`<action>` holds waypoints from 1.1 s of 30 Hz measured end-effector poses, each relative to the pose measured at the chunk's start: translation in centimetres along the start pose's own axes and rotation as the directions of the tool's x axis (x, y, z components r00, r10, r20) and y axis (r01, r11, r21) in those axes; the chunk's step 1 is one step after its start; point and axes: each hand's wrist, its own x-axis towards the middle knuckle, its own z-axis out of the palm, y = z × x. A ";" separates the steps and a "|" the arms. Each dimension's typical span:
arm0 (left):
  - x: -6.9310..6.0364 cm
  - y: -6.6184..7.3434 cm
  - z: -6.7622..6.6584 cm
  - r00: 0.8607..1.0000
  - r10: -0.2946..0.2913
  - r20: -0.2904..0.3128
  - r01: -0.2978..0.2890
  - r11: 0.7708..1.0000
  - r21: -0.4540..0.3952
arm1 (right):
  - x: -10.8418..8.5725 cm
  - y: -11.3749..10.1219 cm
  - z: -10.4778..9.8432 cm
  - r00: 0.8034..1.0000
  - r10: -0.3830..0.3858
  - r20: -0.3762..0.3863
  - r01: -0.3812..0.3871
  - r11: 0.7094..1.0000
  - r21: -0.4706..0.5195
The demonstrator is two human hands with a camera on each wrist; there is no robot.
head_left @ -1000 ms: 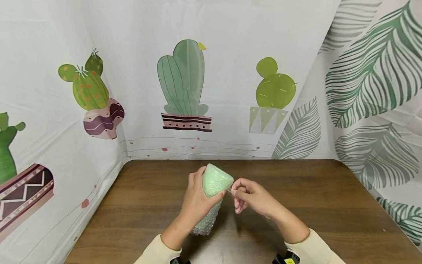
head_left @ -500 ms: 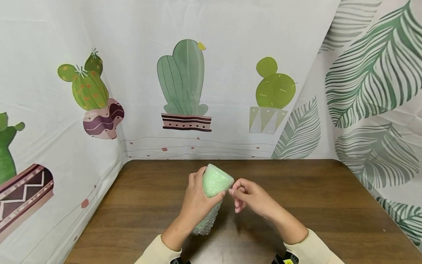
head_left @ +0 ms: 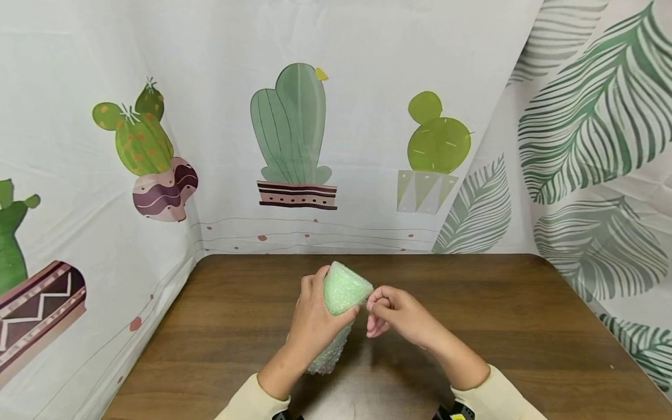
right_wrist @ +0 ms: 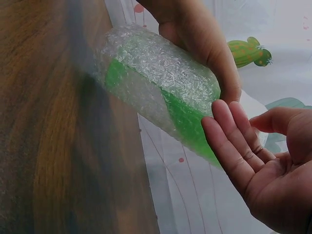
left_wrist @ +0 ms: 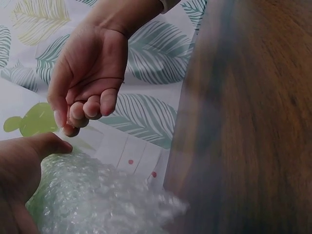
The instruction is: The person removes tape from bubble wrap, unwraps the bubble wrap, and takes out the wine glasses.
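Observation:
My left hand (head_left: 315,312) grips a tilted, roughly cylindrical green object in clear bubble wrap (head_left: 343,289), its thumb on the near side. Through the wrap in the right wrist view, a green band (right_wrist: 183,114) shows; what the object is I cannot tell. At the bundle's upper right edge, thumb and forefinger of my right hand (head_left: 401,318) pinch together at the wrap's rim. Whatever lies between those fingertips is too small to make out. The right hand's other fingers are loosely bent in the left wrist view, close to the left thumb (left_wrist: 53,144).
Under the hands lies a brown wooden table (head_left: 236,326). A white cloth printed with cacti and leaves (head_left: 367,134) hangs behind it and along both sides. Both forearms wear pale sleeves (head_left: 257,399) and dark wrist devices.
The right hand shifts only slightly at the bundle's edge, its lower fingers curling a little inward. The left hand and the wrapped bundle stay nearly still.

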 end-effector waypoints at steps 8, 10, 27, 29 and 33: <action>0.0 0.1 0.1 1.000 -0.002 0.000 0.002 1.000 0.010 | 0.0 -0.1 0.0 0.999 -0.021 0.028 0.021 1.000 0.008; 0.0 0.0 0.1 1.000 -0.002 -0.004 0.002 1.000 0.010 | 0.0 -0.1 0.0 0.999 -0.020 0.035 0.020 1.000 0.006; 0.2 -0.5 0.1 0.997 0.001 0.075 0.001 1.000 -0.017 | -0.1 0.1 0.0 0.990 -0.103 0.094 0.105 0.994 -0.017; 0.3 -0.6 0.1 0.992 -0.011 0.122 0.018 0.998 -0.058 | -0.1 0.1 0.0 0.990 -0.110 0.090 0.112 0.994 -0.015; 0.6 -0.8 -0.3 0.973 -0.038 0.229 0.076 0.984 -0.160 | -0.3 0.0 -0.5 0.988 -0.123 0.091 0.124 0.992 -0.001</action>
